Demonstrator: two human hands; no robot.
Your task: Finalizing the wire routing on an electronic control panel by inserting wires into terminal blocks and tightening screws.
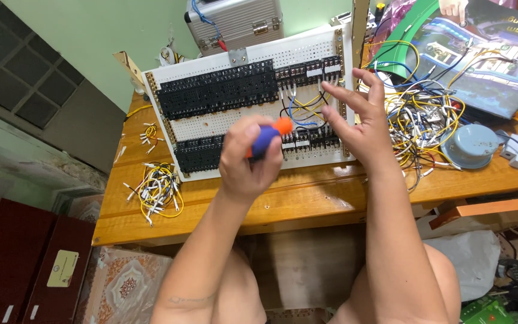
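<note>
Head view, steeply down, close over wooden table

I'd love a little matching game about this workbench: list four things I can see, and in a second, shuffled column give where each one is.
Things:
1. screwdriver with blue and orange handle
2. small bundle of yellow wires
3. grey round cap
4. metal case

Places:
A. behind the white perforated board, against the wall
B. on the wooden table, left of the board
C. in the left hand
D. right of the big wire tangle, beyond the open right hand

Pairs: 1-C, 2-B, 3-D, 4-A
</note>
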